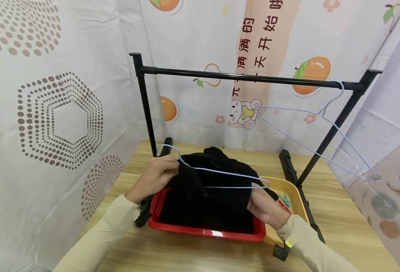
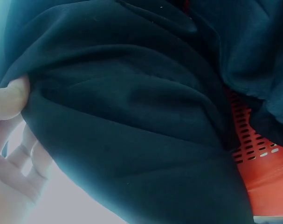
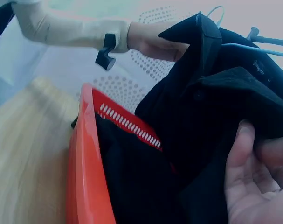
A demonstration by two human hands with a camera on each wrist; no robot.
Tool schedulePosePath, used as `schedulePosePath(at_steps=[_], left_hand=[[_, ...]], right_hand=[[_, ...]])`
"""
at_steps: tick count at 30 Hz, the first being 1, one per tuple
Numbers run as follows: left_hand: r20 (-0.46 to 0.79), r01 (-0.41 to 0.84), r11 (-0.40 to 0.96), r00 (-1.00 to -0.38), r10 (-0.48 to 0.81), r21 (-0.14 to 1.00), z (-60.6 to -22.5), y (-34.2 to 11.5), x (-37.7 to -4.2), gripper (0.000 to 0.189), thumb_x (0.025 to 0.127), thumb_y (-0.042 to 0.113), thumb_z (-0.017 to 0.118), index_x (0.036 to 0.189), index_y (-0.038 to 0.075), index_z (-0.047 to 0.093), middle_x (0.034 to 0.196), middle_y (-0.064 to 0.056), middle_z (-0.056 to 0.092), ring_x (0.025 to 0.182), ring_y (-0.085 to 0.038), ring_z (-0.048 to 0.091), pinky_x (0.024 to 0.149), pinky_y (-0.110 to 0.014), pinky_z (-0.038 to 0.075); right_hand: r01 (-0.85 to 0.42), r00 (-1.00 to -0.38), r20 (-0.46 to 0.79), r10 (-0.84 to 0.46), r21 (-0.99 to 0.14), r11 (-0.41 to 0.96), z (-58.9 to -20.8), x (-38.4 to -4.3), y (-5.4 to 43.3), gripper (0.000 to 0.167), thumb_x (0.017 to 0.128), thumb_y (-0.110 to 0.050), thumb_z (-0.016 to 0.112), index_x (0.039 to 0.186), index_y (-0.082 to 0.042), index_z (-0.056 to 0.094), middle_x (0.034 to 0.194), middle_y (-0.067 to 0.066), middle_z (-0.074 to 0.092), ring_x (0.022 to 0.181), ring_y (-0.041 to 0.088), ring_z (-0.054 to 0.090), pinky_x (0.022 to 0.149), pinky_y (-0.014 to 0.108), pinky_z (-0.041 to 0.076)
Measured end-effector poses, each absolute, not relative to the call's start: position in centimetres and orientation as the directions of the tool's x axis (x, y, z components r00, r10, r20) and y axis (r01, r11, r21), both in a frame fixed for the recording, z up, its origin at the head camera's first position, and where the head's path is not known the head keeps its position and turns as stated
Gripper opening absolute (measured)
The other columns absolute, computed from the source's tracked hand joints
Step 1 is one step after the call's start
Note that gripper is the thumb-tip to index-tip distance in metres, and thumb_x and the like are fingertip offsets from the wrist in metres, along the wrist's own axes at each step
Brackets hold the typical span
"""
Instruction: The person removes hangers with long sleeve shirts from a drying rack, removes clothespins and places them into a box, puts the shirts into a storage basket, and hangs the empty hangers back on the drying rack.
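Note:
A black collared shirt (image 1: 216, 196) hangs from both hands over a red basket (image 1: 206, 233), its lower part heaped inside. One light blue hanger (image 1: 227, 173) is partly in the shirt: the hook stands up by the left hand, the right arm of the hanger lies bare across the cloth, and the other end is hidden under fabric. My left hand (image 1: 159, 174) pinches the shirt's shoulder area just below the hook, thumb over the cloth (image 2: 118, 121). With thumb and fingers, my right hand (image 1: 266, 206) grips the shirt's front edge below the hanger's bare end; the collar (image 3: 234, 84) shows close above it.
A black rack (image 1: 247, 76) spans the table (image 1: 349, 226) behind the basket, its feet on either side. Another blue hanger (image 1: 308, 109) hangs at the bar's right end. Right of the basket sits a yellow bin (image 1: 300, 192) with coloured clothespins (image 1: 284, 202). Printed curtains surround the table.

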State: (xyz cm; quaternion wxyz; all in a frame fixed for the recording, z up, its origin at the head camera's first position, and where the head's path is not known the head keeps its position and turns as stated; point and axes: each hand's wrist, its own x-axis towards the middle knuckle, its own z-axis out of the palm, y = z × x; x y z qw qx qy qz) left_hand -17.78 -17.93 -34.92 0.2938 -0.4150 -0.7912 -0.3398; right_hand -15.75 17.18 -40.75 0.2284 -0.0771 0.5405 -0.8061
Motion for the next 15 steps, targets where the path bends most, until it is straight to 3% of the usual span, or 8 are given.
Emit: schedulePosePath(at_steps=[4, 10, 15], left_hand=[[0.745, 0.863, 0.406, -0.479, 0.464, 0.301, -35.1, -18.0, -17.9, 0.037, 0.083, -0.017, 0.070, 0.071, 0.017, 0.066, 0.076, 0.006, 0.060, 0.065, -0.006, 0.048, 0.059, -0.022, 0.042], [0.755, 0.873, 0.387, -0.463, 0.464, 0.297, -35.3, -18.0, -18.1, 0.038, 0.083, -0.019, 0.069, 0.071, 0.017, 0.066, 0.075, 0.006, 0.060, 0.064, -0.007, 0.048, 0.059, -0.021, 0.042], [0.752, 0.868, 0.397, -0.469, 0.463, 0.297, -35.5, -18.2, -18.1, 0.037, 0.082, -0.018, 0.071, 0.071, 0.017, 0.067, 0.076, 0.006, 0.061, 0.066, -0.007, 0.051, 0.060, -0.020, 0.043]], right_hand=[[0.242, -0.888, -0.115, -0.445, -0.940, -0.240, -40.8, -15.8, 17.4, 0.033, 0.109, -0.006, 0.048, 0.083, -0.020, 0.063, 0.078, -0.009, 0.063, 0.078, 0.004, 0.060, 0.072, 0.022, 0.051], [0.124, -0.911, -0.098, -0.400, -0.991, -0.040, -40.8, -15.7, 18.2, 0.026, 0.097, 0.010, 0.043, 0.094, -0.012, 0.057, 0.078, -0.003, 0.057, 0.072, 0.012, 0.055, 0.072, 0.026, 0.049], [-0.035, -0.925, -0.021, -0.378, -0.989, 0.142, -40.8, -16.1, 19.2, 0.024, 0.094, 0.009, 0.049, 0.116, 0.005, 0.058, 0.079, 0.008, 0.056, 0.071, 0.021, 0.062, 0.072, 0.033, 0.057]])
